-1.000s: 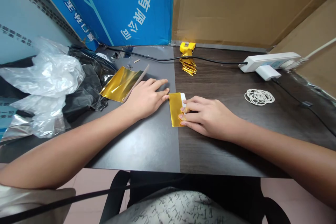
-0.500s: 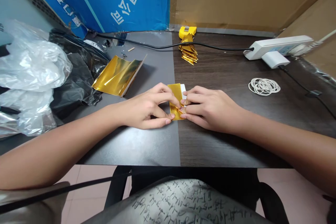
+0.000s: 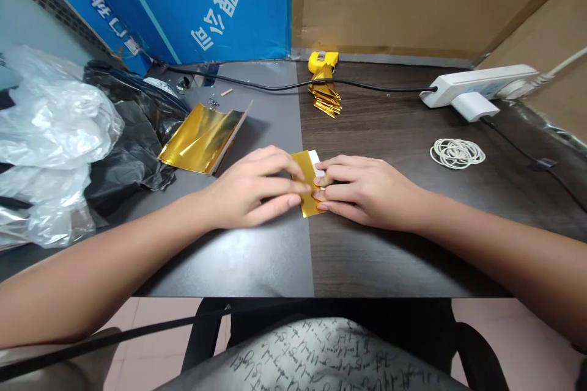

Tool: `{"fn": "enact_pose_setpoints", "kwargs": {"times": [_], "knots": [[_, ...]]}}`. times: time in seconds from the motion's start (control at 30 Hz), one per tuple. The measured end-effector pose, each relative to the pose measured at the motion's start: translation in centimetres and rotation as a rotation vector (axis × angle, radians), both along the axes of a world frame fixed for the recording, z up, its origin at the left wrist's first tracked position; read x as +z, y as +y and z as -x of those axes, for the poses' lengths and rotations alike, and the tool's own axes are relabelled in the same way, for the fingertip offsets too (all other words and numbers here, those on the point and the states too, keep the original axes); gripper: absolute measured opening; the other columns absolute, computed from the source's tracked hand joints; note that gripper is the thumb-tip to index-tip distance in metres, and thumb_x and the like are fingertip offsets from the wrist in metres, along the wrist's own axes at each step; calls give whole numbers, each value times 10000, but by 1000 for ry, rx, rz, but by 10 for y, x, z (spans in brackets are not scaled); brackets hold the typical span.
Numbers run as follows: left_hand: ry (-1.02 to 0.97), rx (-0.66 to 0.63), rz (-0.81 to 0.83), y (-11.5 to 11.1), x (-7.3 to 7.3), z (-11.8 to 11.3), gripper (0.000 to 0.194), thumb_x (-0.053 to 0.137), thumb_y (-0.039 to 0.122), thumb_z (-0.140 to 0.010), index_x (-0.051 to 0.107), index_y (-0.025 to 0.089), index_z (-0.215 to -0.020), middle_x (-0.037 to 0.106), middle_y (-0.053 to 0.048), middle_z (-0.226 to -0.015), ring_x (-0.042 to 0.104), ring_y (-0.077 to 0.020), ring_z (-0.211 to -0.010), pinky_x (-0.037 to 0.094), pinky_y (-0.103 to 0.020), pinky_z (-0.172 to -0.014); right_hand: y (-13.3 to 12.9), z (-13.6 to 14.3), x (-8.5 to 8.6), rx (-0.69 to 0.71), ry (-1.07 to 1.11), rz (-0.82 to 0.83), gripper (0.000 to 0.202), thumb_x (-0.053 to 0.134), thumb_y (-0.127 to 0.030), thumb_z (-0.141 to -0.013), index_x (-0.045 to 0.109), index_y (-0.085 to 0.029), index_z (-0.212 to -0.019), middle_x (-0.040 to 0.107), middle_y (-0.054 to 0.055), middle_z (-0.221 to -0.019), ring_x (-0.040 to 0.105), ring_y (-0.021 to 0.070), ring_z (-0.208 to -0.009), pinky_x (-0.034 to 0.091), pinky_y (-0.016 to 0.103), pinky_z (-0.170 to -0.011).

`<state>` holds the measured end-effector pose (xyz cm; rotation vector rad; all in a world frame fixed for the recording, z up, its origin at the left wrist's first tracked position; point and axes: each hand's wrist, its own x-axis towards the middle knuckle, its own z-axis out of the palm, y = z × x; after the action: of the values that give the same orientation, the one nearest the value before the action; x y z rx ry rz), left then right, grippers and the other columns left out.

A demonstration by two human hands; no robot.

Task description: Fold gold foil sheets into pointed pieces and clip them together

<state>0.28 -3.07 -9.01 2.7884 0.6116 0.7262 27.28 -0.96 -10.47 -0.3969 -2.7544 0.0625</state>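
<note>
A small sheet of gold foil paper (image 3: 308, 166) lies on the desk between my hands, with a white strip showing along its upper right side. My right hand (image 3: 362, 189) grips the sheet's right edge, thumb low and fingertips bent against it. My left hand (image 3: 261, 186) hovers over the left part, fingers apart, the index fingertip at or just above the foil; contact there is unclear. Part of the sheet is hidden under the fingers. To the left, a curled stack of gold foil sheets (image 3: 202, 137) rests on the desk.
Folded gold pieces (image 3: 325, 98) lie at the back beside a small yellow object (image 3: 323, 61). A black cable (image 3: 270, 87) crosses to a white power strip (image 3: 481, 82). White rubber bands (image 3: 457, 154) lie right; plastic bags (image 3: 59, 116) crowd the left.
My left fingers have loosened and lifted from the sheet's lower edge. The sheet has turned slightly, its top leaning left. My right hand stays at its right edge.
</note>
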Motion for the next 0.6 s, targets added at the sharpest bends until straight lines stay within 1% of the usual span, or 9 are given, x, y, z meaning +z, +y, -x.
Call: {"fn": "enact_pose_setpoints", "kwargs": {"times": [0.07, 0.13, 0.2, 0.27, 0.43, 0.53, 0.6], "knots": [[86, 62, -55, 7, -5, 3, 284, 522, 304, -1030, 716, 158, -1177, 694, -106, -1214, 603, -245, -1173, 484, -431, -1044, 5, -4, 0, 55, 25, 7, 237, 539, -250, -1028, 760, -174, -989, 728, 74, -1053, 644, 248, -1173, 546, 413, -1015], [157, 91, -78, 11, -9, 5, 313, 517, 329, -1034, 699, 141, -1207, 667, -118, -1279, 580, -269, -1221, 477, -444, -1036, 9, -8, 0, 102, 59, 28, 208, 555, -222, -1015, 753, -160, -1027, 728, 75, -1070, 647, 242, -1194, 548, 398, -1018], [190, 114, -80, 12, -11, 5, 318, 505, 348, -1040, 700, 158, -1206, 661, -109, -1285, 581, -264, -1217, 475, -428, -1008, 12, -10, 0, 124, 77, 42, 193, 565, -219, -1006, 745, -160, -1045, 727, 79, -1074, 649, 242, -1198, 551, 403, -999], [205, 127, -84, 10, -11, 4, 318, 493, 363, -1046, 708, 182, -1194, 672, -95, -1255, 598, -247, -1179, 472, -406, -968, 12, -10, 1, 121, 78, 41, 183, 571, -237, -1002, 738, -171, -1036, 728, 79, -1065, 648, 248, -1197, 530, 443, -1023], [226, 77, -123, 7, -8, 2, 326, 490, 377, -1048, 729, 206, -1188, 687, -86, -1144, 607, -238, -1097, 467, -383, -908, 10, -10, 4, 81, 60, 61, 172, 585, -279, -1003, 726, -180, -1004, 734, 63, -1076, 645, 263, -1189, 452, 523, -1105], [219, 42, -129, 7, -8, 2, 309, 504, 362, -1042, 747, 213, -1162, 676, -90, -1090, 605, -233, -1046, 473, -370, -881, 9, -11, 4, 65, 40, 61, 209, 581, -289, -1009, 717, -174, -1117, 731, 70, -1094, 624, 294, -1216, 449, 557, -1096], [222, 32, -124, 7, -9, 2, 306, 505, 355, -1042, 753, 220, -1160, 670, -93, -1087, 607, -225, -1018, 475, -364, -864, 10, -12, 4, 82, 33, 48, 221, 577, -282, -1011, 717, -182, -1149, 725, 75, -1112, 610, 296, -1233, 455, 553, -1089]]}}
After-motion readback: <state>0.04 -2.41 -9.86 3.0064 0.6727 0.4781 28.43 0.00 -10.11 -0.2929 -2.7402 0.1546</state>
